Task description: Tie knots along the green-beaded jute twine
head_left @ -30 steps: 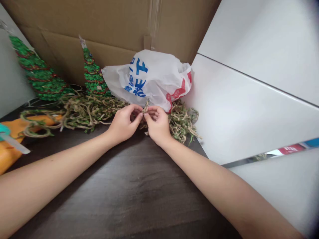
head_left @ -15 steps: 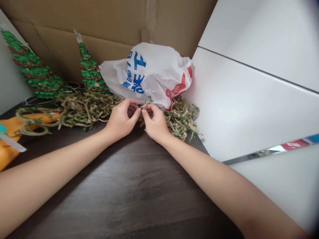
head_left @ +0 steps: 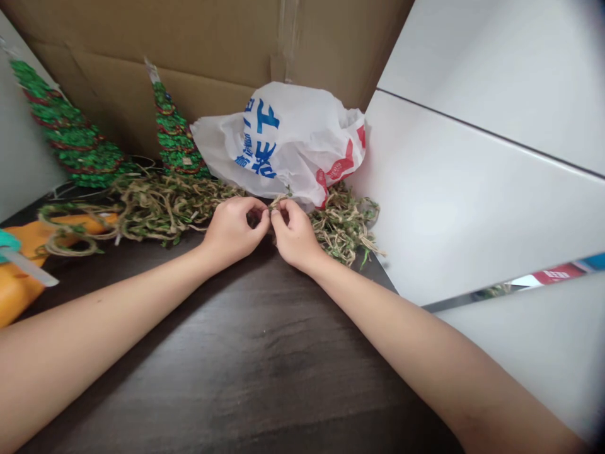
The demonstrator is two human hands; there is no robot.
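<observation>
Both hands meet near the back of the dark wooden table [head_left: 227, 353], in front of a white plastic bag [head_left: 302, 145] with blue and red print. A bit of green-and-tan twine [head_left: 278, 202] shows between the fingertips. My left hand [head_left: 236, 227] pinches at it with thumb and forefinger, and my right hand [head_left: 297, 234] does the same from the other side. Tangled twine with green leafy bits lies in a long heap [head_left: 165, 205] left of the hands. Another tangle [head_left: 345, 227] sits to their right, partly under the bag. What the fingertips grip is mostly hidden.
Two green tinsel Christmas trees, a large one [head_left: 70, 132] and a smaller one [head_left: 177, 139], stand at the back left. Cardboard [head_left: 189, 38] rises behind. An orange object [head_left: 19, 290] with a teal-ended piece lies at left. White panels [head_left: 472, 189] border the right side.
My left fingers have closed in a little towards the right ones over the twine. The surroundings have shifted slightly rightward in view on the left side.
</observation>
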